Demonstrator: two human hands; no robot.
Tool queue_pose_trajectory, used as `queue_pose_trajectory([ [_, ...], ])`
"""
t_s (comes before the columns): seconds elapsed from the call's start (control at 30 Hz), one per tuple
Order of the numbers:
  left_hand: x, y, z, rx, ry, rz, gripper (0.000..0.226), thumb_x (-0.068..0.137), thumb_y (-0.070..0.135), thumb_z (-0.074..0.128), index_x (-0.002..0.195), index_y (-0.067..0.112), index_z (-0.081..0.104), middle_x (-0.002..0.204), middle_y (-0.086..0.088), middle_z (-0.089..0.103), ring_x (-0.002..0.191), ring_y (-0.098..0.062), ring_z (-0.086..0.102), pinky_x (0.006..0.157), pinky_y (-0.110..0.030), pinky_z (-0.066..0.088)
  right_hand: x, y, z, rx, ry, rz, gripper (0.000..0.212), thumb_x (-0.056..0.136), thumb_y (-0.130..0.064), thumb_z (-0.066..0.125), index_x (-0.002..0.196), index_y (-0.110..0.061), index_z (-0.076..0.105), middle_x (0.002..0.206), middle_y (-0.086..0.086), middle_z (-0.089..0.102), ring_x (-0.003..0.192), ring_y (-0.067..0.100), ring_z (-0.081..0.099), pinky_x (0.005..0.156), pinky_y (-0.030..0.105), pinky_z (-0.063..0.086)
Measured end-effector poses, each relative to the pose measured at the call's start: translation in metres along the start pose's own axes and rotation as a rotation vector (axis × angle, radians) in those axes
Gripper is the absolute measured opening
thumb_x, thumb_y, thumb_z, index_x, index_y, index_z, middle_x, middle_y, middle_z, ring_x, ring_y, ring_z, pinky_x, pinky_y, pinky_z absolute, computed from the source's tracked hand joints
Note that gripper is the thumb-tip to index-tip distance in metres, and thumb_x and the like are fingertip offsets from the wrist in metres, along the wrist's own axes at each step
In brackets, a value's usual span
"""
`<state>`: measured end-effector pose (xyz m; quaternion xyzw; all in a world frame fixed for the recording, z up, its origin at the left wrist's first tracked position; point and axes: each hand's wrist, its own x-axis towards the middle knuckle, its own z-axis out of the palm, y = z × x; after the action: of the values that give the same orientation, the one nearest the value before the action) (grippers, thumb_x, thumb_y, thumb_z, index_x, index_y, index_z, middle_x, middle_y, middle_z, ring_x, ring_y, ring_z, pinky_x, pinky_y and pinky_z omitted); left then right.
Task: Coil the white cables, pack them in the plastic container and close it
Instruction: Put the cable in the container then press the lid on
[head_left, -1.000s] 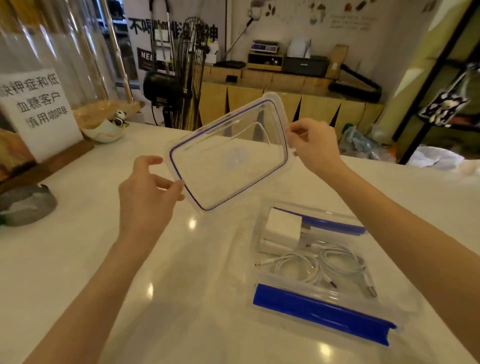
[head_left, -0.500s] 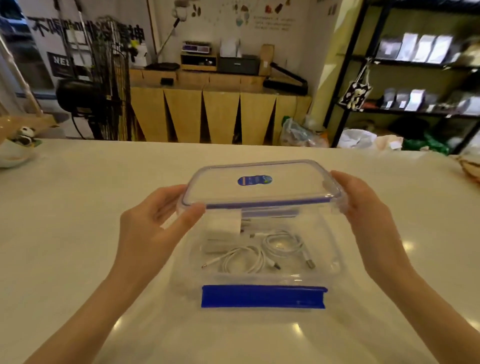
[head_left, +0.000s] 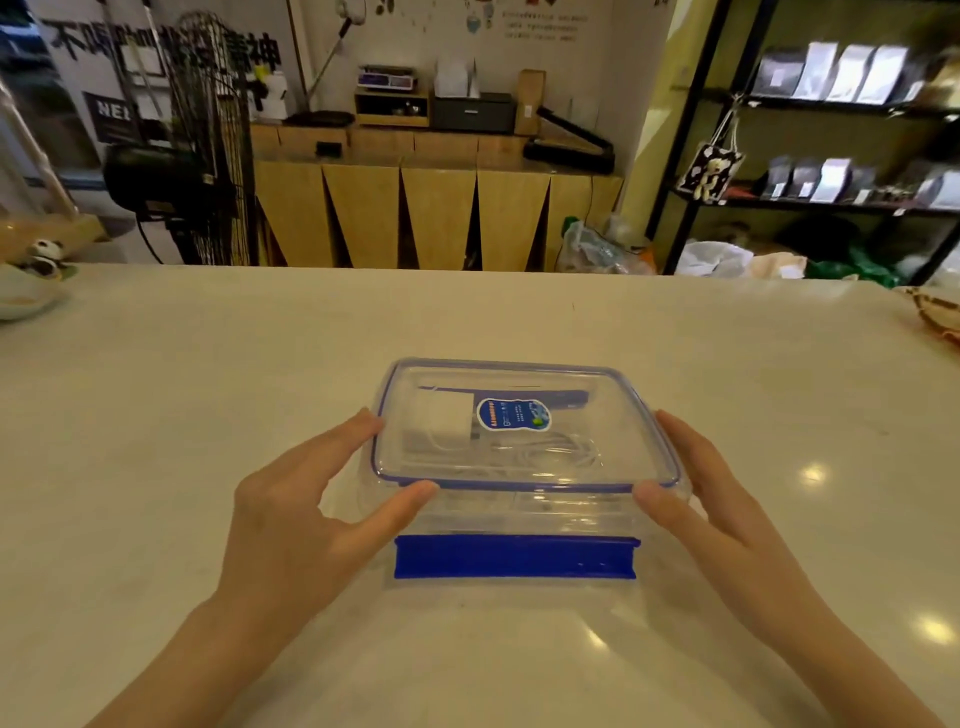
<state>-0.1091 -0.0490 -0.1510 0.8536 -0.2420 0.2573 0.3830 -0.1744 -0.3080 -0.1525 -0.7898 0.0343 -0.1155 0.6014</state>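
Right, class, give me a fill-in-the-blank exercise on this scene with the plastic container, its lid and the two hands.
1. The clear lid rests on top of the ____.
2. The near latch, not yet snapped shut, is coloured ____.
3. Through the lid, a white charger shows beside the coiled white ____.
4. The left hand and right hand touch the lid's ____ corners.

Missing words: container; blue; cables; near

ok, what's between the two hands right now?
Head view: the lid sitting on the plastic container, with left hand and right hand at its sides.
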Motion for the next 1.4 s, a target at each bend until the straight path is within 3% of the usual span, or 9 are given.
queue_pose_trajectory([
  [0.07, -0.003, -0.002, 0.001, 0.075, 0.004, 0.012, 0.072, 0.074, 0.064, 0.048, 0.101, 0.0, 0.066, 0.103, -0.012, 0.067, 0.096, -0.014, 0.054, 0.086, -0.006, 0.04, 0.0, 0.001, 0.0, -0.01, 0.006, -0.016, 0.043, 0.077, -0.045, 0.059, 0.112, -0.054, 0.037, 0.103, -0.039, 0.056, 0.097, -0.019, 0.052, 0.058, 0.006, 0.048],
  [0.3, -0.011, -0.006, 0.0, 0.101, 0.044, 0.01, 0.071, 0.075, 0.064, 0.048, 0.094, -0.001, 0.068, 0.098, -0.016, 0.069, 0.091, -0.013, 0.055, 0.085, 0.002, 0.034, -0.002, 0.004, 0.002, -0.097, 0.016, -0.064, 0.056, 0.065, -0.054, 0.059, 0.116, -0.056, 0.035, 0.112, -0.046, 0.046, 0.105, -0.02, 0.046, 0.061, 0.003, 0.046],
  [0.47, -0.011, -0.011, 0.001, 0.073, -0.048, -0.027, 0.064, 0.071, 0.067, 0.049, 0.099, 0.011, 0.063, 0.116, 0.002, 0.06, 0.097, -0.003, 0.055, 0.084, -0.01, 0.043, -0.002, 0.009, -0.002, -0.181, 0.02, -0.071, 0.068, 0.057, -0.065, 0.053, 0.119, -0.064, 0.024, 0.109, -0.058, 0.038, 0.105, -0.027, 0.039, 0.073, 0.005, 0.043],
  [0.6, -0.009, -0.012, 0.003, -0.007, -0.172, -0.008, 0.042, 0.07, 0.056, 0.051, 0.103, 0.031, 0.05, 0.13, 0.027, 0.039, 0.118, 0.02, 0.032, 0.092, 0.001, 0.029, -0.002, 0.012, -0.006, -0.302, -0.01, -0.142, 0.059, 0.063, -0.065, 0.05, 0.118, -0.068, 0.029, 0.117, -0.053, 0.036, 0.116, -0.019, 0.035, 0.088, 0.013, 0.035],
  [0.77, -0.008, -0.014, 0.0, 0.077, -0.252, 0.091, 0.061, 0.073, 0.071, 0.042, 0.117, 0.03, 0.052, 0.13, 0.013, 0.045, 0.124, -0.003, 0.039, 0.1, -0.017, 0.033, 0.002, 0.012, -0.009, -0.518, -0.047, -0.313, 0.065, 0.072, -0.076, 0.033, 0.131, -0.051, 0.025, 0.141, -0.041, 0.011, 0.135, -0.01, 0.008, 0.1, 0.005, 0.018],
  [0.83, -0.006, -0.013, -0.001, 0.125, -0.254, 0.119, 0.064, 0.073, 0.07, 0.043, 0.117, 0.026, 0.056, 0.128, 0.009, 0.047, 0.121, -0.01, 0.042, 0.096, -0.025, 0.037, 0.003, 0.013, -0.006, -0.561, -0.112, -0.397, 0.054, 0.084, -0.064, 0.029, 0.134, -0.045, 0.027, 0.147, -0.032, 0.014, 0.138, -0.002, 0.009, 0.109, 0.011, 0.016],
  [0.97, -0.003, -0.012, 0.001, 0.085, -0.259, 0.147, 0.064, 0.075, 0.066, 0.046, 0.115, 0.018, 0.059, 0.126, 0.006, 0.054, 0.122, -0.006, 0.043, 0.102, -0.017, 0.031, 0.002, 0.015, -0.004, -0.641, -0.166, -0.471, 0.04, 0.093, -0.051, 0.022, 0.131, -0.047, 0.034, 0.141, -0.03, 0.029, 0.137, 0.0, 0.021, 0.112, 0.029, 0.014],
  [1.17, -0.009, -0.014, 0.001, 0.226, -0.351, 0.265, 0.083, 0.064, 0.072, 0.055, 0.128, 0.021, 0.045, 0.135, 0.001, 0.047, 0.128, -0.012, 0.037, 0.104, -0.023, 0.032, 0.002, 0.015, -0.005, -0.847, -0.137, -0.6, 0.074, 0.07, -0.069, 0.052, 0.131, -0.028, 0.041, 0.138, -0.009, 0.044, 0.133, 0.01, 0.032, 0.112, 0.038, 0.019],
  [1.4, -0.01, -0.016, 0.004, 0.291, -0.33, 0.311, 0.075, 0.064, 0.064, 0.061, 0.126, 0.024, 0.046, 0.133, -0.009, 0.052, 0.128, -0.018, 0.039, 0.101, -0.03, 0.035, 0.004, 0.021, -0.005, -0.855, -0.117, -0.64, 0.076, 0.066, -0.052, 0.068, 0.13, -0.023, 0.042, 0.137, -0.003, 0.046, 0.132, 0.015, 0.035, 0.104, 0.049, 0.035],
])
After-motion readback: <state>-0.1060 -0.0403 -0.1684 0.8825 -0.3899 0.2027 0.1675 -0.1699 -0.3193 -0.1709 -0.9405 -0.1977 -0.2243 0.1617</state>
